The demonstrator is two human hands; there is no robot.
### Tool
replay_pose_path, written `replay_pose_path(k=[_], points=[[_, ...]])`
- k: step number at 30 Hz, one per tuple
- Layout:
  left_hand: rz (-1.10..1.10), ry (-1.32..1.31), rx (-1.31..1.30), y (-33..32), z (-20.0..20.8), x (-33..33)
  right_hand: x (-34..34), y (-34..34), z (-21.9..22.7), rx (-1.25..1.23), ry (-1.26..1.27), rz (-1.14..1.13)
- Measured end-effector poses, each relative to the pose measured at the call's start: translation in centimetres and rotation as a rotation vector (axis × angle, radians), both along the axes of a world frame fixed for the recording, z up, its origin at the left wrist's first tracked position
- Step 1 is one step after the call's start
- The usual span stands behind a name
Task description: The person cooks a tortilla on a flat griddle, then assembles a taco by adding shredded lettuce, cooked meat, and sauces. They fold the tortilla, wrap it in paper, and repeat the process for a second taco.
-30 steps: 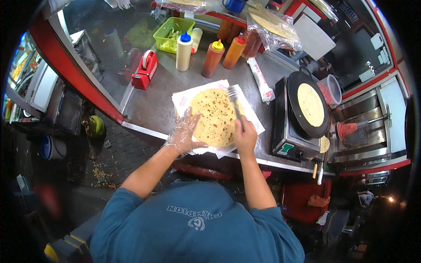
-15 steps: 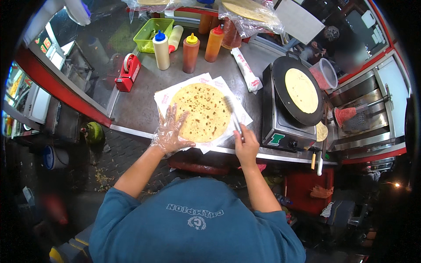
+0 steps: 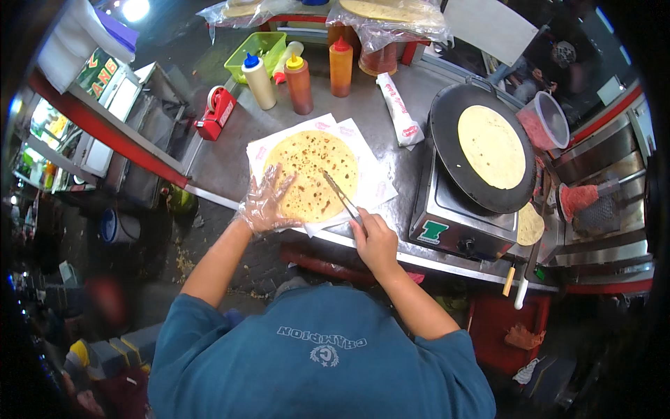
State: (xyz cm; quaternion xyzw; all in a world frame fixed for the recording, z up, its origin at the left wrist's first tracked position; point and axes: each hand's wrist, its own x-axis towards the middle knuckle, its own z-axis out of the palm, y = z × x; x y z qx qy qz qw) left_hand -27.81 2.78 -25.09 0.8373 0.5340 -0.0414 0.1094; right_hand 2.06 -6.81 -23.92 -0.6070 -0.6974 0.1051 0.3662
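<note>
One fork [image 3: 342, 197], one griddle [image 3: 447, 143], three upright squeeze bottles [image 3: 300, 92].

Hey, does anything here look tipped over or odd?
The pale bottle beside the green basket has its red cap at the near end, unlike the three upright squeeze bottles nearby; exactly how it rests, I cannot tell. Paper sheets beneath the flatbread also sit askew.

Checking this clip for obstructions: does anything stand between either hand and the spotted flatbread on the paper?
Nothing visible blocks the way to the flatbread. The left hand overlaps its left edge, with only a clear glove between. The right hand holds a metal utensil reaching over it; contact is unclear.
</note>
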Motion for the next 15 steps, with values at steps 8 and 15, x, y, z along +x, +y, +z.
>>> replay_pose_path(k=[8,15], points=[[0.024,0.041,-0.008,0.3,1.1,0.5,0.7,0.6,-0.5,0.003,-0.051,0.108],[-0.001,-0.003,0.003,0.5,0.2,0.0,1.1,0.6,1.1,0.102,0.135,-0.150]])
